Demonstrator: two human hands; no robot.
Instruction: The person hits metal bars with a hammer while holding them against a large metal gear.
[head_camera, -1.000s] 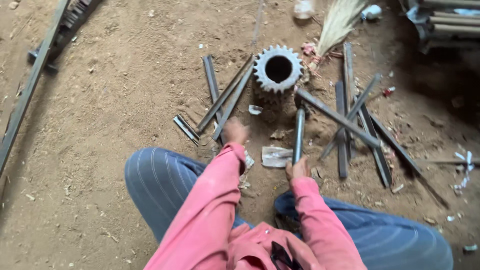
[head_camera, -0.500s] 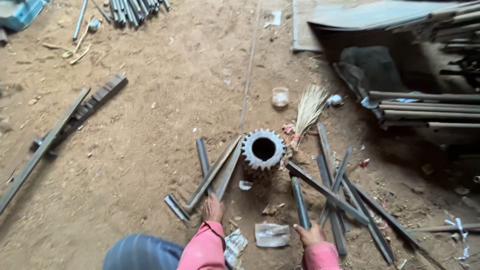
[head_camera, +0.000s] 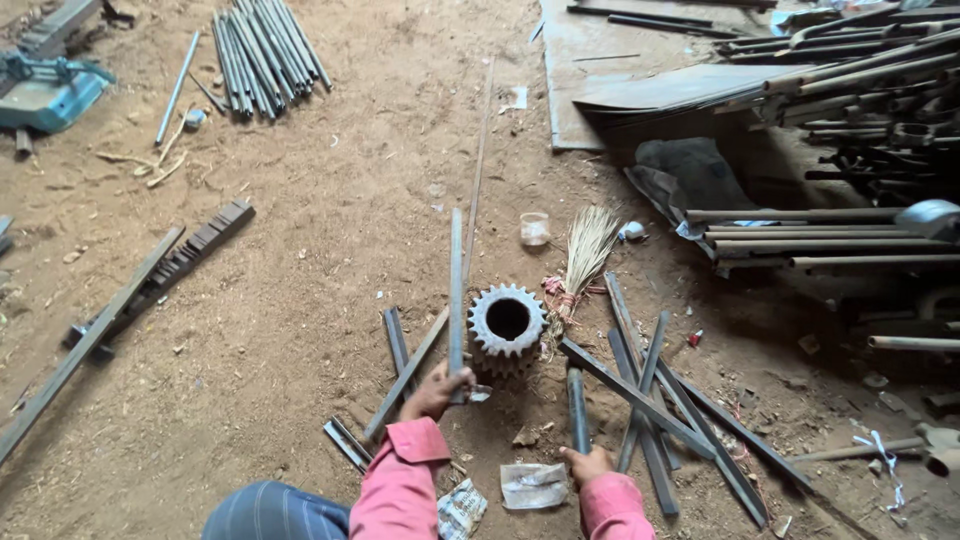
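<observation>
Left hand (head_camera: 435, 390) gripping long grey steel bar (head_camera: 456, 290), fingers wrapped around it. Right hand (head_camera: 588, 464) clasping short grey steel bar (head_camera: 577, 408) beside toothed grey metal gear (head_camera: 507, 325).

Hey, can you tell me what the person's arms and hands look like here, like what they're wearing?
Both arms wear long pink sleeves with buttoned-looking cuffs ending at the wrists. The left hand and right hand are bare: no gloves, and no rings or watch that I can make out.

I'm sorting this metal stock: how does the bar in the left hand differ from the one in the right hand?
The long bar in the left hand is far longer and reaches past the gear; the short bar in the right hand stops short of the gear. The long bar looks lighter grey, the short bar darker. Both are thin, straight metal.
</observation>
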